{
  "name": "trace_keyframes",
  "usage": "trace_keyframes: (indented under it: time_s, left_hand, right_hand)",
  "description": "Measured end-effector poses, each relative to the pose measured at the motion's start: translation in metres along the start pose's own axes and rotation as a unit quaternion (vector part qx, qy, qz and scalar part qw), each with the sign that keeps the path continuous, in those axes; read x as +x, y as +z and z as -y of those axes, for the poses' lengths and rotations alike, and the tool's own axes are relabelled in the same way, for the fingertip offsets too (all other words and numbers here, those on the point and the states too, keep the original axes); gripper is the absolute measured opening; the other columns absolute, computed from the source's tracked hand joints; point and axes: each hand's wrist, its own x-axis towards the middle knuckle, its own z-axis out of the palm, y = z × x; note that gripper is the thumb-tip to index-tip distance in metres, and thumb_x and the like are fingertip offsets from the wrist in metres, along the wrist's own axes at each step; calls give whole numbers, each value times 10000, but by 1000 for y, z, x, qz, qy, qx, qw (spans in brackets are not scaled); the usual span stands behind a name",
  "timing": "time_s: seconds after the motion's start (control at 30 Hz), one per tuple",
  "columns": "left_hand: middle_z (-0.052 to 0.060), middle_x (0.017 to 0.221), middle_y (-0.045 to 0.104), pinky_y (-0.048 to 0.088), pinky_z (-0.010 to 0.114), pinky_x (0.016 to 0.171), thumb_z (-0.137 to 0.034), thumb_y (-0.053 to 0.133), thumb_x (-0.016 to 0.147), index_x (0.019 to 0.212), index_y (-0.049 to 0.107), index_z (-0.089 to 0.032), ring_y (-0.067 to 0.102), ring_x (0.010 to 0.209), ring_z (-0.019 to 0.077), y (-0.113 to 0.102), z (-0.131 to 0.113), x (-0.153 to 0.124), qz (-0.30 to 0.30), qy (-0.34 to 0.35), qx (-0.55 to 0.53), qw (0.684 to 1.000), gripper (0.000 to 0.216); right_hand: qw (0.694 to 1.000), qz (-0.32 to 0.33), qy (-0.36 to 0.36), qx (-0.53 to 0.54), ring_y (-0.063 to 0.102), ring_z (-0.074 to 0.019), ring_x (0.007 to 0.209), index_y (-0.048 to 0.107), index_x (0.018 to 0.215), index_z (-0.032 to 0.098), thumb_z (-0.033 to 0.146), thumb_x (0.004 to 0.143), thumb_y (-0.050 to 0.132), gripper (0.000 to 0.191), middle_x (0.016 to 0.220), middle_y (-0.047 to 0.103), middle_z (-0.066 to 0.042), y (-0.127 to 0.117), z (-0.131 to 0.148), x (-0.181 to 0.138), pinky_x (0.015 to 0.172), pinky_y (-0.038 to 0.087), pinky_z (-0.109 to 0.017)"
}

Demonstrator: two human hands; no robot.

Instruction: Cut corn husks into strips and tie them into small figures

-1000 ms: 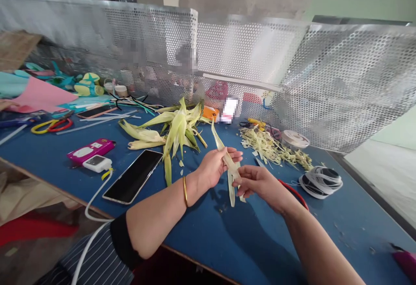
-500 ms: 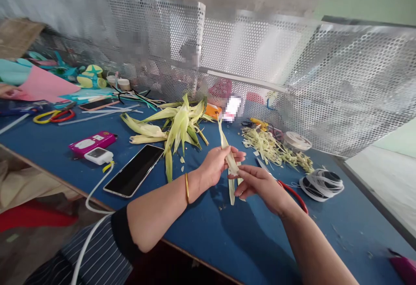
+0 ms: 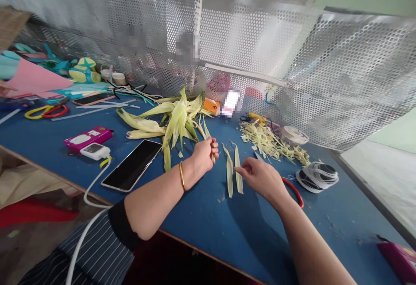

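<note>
My left hand (image 3: 206, 153) is closed in a fist around a pale corn husk (image 3: 206, 129), just right of a heap of green-yellow corn husks (image 3: 180, 118). Part of the held piece pokes out below the fingers. Two narrow husk strips lie side by side on the blue table: a left strip (image 3: 229, 173) and a right strip (image 3: 238, 173). At the right strip's edge is my right hand (image 3: 262, 178), palm down, fingers bent and thumb tip close to the strip. Whether it pinches anything is hidden. Red-handled scissors (image 3: 296, 193) lie partly beneath this hand.
Shredded husk (image 3: 264, 139) is piled at the right, beside a tape roll (image 3: 294, 135) and a wound white cord (image 3: 317, 176). On the left are a black-screened phone (image 3: 132, 165) and a magenta box (image 3: 89, 138). Perforated metal sheeting (image 3: 243, 42) borders the table's back.
My hands have moved apart. The left shifted leftward toward the heap and closed into a fist; the right let go of the strip held between both hands. The view shifted slightly.
</note>
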Motion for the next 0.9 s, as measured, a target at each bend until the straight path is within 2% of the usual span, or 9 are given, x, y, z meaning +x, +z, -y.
trace_keyframes:
  time_s: [0.1, 0.2, 0.3, 0.37, 0.47, 0.53, 0.6, 0.73, 0.9]
  left_hand:
    - [-86, 503, 325, 151, 153, 379, -278, 414, 1004, 675, 441, -160, 235, 350, 16, -1, 0, 0, 8, -11, 12, 1000, 350]
    - [-100, 492, 274, 106, 157, 377, -282, 548, 950, 654, 462, -151, 183, 359, 11, -1, 7, -3, 50, -33, 54, 997, 336]
    - [-103, 488, 252, 108, 159, 372, -234, 495, 971, 708, 550, -130, 168, 361, 18, 0, 13, -6, 83, -53, 87, 991, 288]
    - [-85, 491, 301, 158, 160, 369, -232, 438, 990, 748, 597, -118, 227, 361, 28, 0, 15, -7, 91, -59, 93, 990, 311]
    - [-7, 562, 501, 352, 168, 433, -213, 446, 979, 763, 629, -104, 453, 443, 61, 0, 20, -6, 87, -57, 106, 989, 303]
    - [43, 630, 593, 460, 203, 528, -193, 437, 975, 765, 629, -100, 566, 533, 100, 0, 25, -3, 91, -63, 102, 989, 300]
    - [50, 614, 601, 482, 240, 536, -209, 412, 980, 785, 628, -103, 581, 521, 127, -2, 31, 0, 121, -86, 102, 984, 310]
    - [34, 578, 596, 456, 271, 462, -308, 440, 967, 901, 638, -125, 549, 435, 156, -4, 37, 3, 191, -115, 116, 968, 278]
    - [39, 604, 604, 451, 298, 438, -304, 343, 992, 891, 597, -154, 553, 428, 177, -1, 36, -6, 192, -103, 128, 968, 312]
  right_hand:
    - [995, 14, 50, -81, 625, -231, 695, 607, 761, 202, 424, 796, 646, 229, 745, 685, -75, 7, -8, 6, 552, 306, -296]
    - [997, 33, 63, -33, 613, -215, 668, 580, 649, 201, 267, 760, 646, 145, 658, 660, -60, 17, -15, 11, 555, 305, -291]
    - [997, 49, 63, 19, 578, -175, 545, 544, 540, 207, 196, 745, 606, 214, 495, 589, -18, 16, -20, 13, 526, 324, -271]
    - [996, 37, 69, 52, 558, -157, 495, 552, 569, 212, 238, 800, 553, 232, 461, 567, 0, 10, -21, 14, 521, 356, -260]
    - [982, -21, 60, 176, 545, -146, 495, 551, 669, 217, 383, 884, 478, 281, 513, 582, 5, 4, -16, 11, 537, 407, -260]
    - [949, -39, 38, 309, 518, -141, 477, 562, 693, 215, 498, 848, 545, 324, 512, 576, 11, 5, -9, 8, 516, 410, -265]
    - [916, -27, 19, 400, 493, -134, 451, 598, 692, 203, 554, 765, 649, 362, 496, 573, 13, 10, 1, 4, 481, 394, -265]
    - [909, 4, 9, 416, 501, -122, 439, 653, 717, 185, 568, 732, 687, 385, 594, 651, -17, 18, 15, -3, 446, 406, -263]
    - [920, -25, 24, 392, 521, -129, 455, 626, 723, 200, 520, 767, 676, 328, 613, 664, -17, 23, 18, -5, 459, 441, -262]
